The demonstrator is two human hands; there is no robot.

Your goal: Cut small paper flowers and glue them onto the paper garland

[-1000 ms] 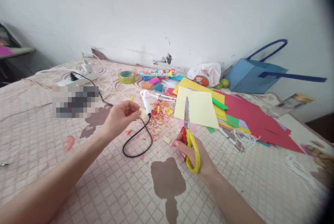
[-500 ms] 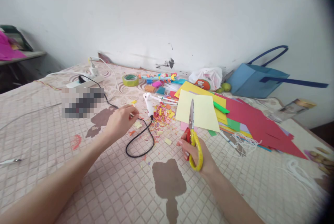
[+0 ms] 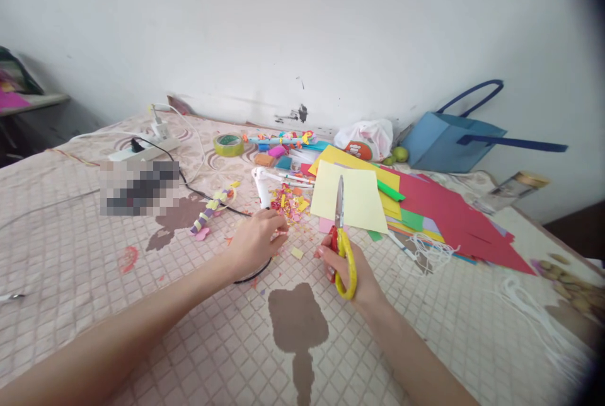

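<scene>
My right hand [image 3: 352, 267] grips a pair of scissors [image 3: 347, 255] with yellow and red handles, blades upward over a pale yellow sheet of paper [image 3: 363, 201]. My left hand [image 3: 258, 239], fingers loosely bent and slightly apart, hovers above the black cord in front of a white glue gun [image 3: 261, 188]; nothing shows in it. Small coloured paper scraps [image 3: 288, 201] lie just beyond its fingertips. To its left rests a purple stick [image 3: 202, 220] wound with pale yellow and tipped with pink paper.
A power strip [image 3: 142, 152] with cords and a tape roll [image 3: 229, 145] are at the back left. A decorated blue stick [image 3: 274, 140] lies behind. On the right are red paper [image 3: 454, 217], white string [image 3: 432, 251], a plastic bag [image 3: 366, 138] and a blue bag [image 3: 454, 144].
My left hand has moved right and toward me, uncovering the purple stick and covering part of the cord loop. My right hand still holds the scissors. The view has shifted slightly.
</scene>
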